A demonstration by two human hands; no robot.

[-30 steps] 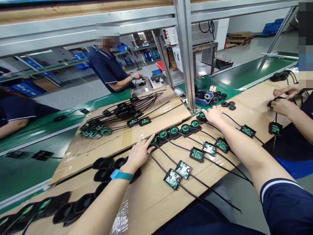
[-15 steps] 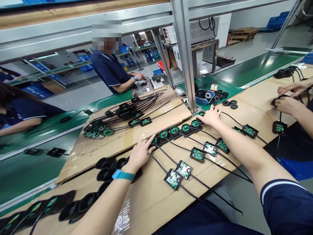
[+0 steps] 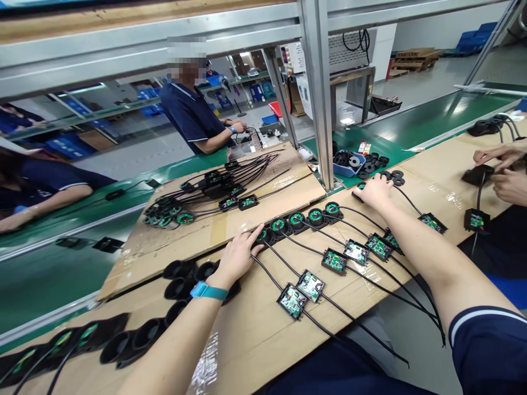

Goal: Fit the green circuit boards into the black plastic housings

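Observation:
A row of round black parts with green tops (image 3: pixel 296 219) lies on a cardboard sheet (image 3: pixel 255 340). Each is wired by a black cable to a small circuit board in a black housing (image 3: pixel 310 285). My left hand (image 3: pixel 239 255), with a teal wristband, lies flat, fingers stretched onto the leftmost round part (image 3: pixel 263 236). My right hand (image 3: pixel 374 192) curls over another round part (image 3: pixel 359 188) set apart at the row's right end. Only that part's green edge shows. Its cable runs to a board (image 3: pixel 430 222).
A raised cardboard sheet (image 3: pixel 197 241) holds a pile of wired assemblies (image 3: pixel 185 203). Black cups (image 3: pixel 181 274) sit at the left. A blue tray of black rings (image 3: pixel 346 162) and a metal post (image 3: pixel 321 93) stand behind. A co-worker's hands (image 3: pixel 502 170) are at the right, and another person (image 3: pixel 193 115) across the green conveyor.
My right hand has slid to the right, away from the row, taking the end round part and its cable with it. My left hand has stayed on the leftmost part.

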